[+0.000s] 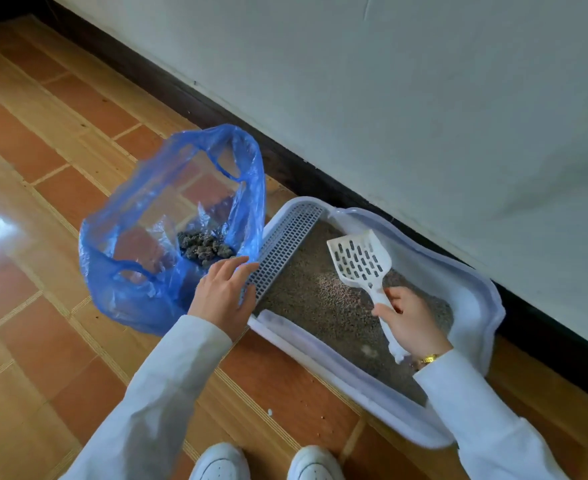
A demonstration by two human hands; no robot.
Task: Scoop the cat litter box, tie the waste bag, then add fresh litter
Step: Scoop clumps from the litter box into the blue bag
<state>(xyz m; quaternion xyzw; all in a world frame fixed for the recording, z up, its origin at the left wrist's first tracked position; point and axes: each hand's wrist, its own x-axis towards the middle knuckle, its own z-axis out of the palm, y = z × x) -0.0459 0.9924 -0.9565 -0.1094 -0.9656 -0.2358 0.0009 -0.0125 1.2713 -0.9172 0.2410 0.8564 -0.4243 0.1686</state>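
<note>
A white litter box lies on the floor along the wall, filled with grey-brown litter. Its slotted step panel is at the left end. My right hand grips the handle of a white slotted scoop, whose empty head is raised above the litter. To the left stands an open blue plastic bag with dark clumps at its bottom. My left hand rests with fingers extended on the bag's edge beside the step panel.
The floor is orange-brown tile. A pale wall with a dark baseboard runs behind the box. My two white shoes are at the bottom edge. Bright light glares on the floor at the left.
</note>
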